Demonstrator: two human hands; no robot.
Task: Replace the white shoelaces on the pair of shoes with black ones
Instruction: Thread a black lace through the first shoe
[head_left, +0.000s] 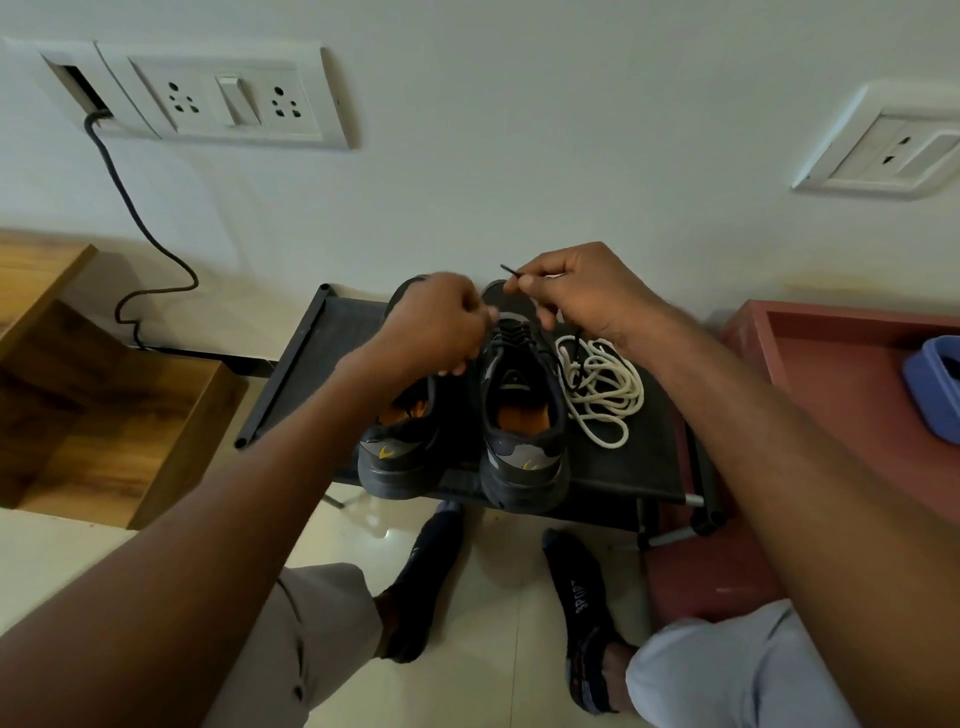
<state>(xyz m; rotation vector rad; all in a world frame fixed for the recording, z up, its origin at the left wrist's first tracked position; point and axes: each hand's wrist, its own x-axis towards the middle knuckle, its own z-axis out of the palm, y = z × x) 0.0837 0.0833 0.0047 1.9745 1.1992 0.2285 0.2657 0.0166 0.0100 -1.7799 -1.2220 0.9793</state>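
Two dark shoes with orange insoles stand side by side on a black rack (301, 364), heels toward me. The right shoe (522, 421) has a black lace (511, 332) threaded across its eyelets. My right hand (576, 296) pinches one black lace end, its tip sticking up to the left. Curled fingers of my left hand (434, 322) hold over the gap between the shoes, at the laces; what they grip is hidden. The left shoe (402, 441) is partly covered by my left wrist. A loose pile of white laces (602, 389) lies on the rack right of the shoes.
A white wall with socket plates (228, 98) rises behind the rack, and a black cable (140, 223) hangs down it. A wooden box (104, 395) sits left, a reddish tray (831, 374) with a blue object (932, 384) right. My socked feet (582, 597) rest on the tiled floor.
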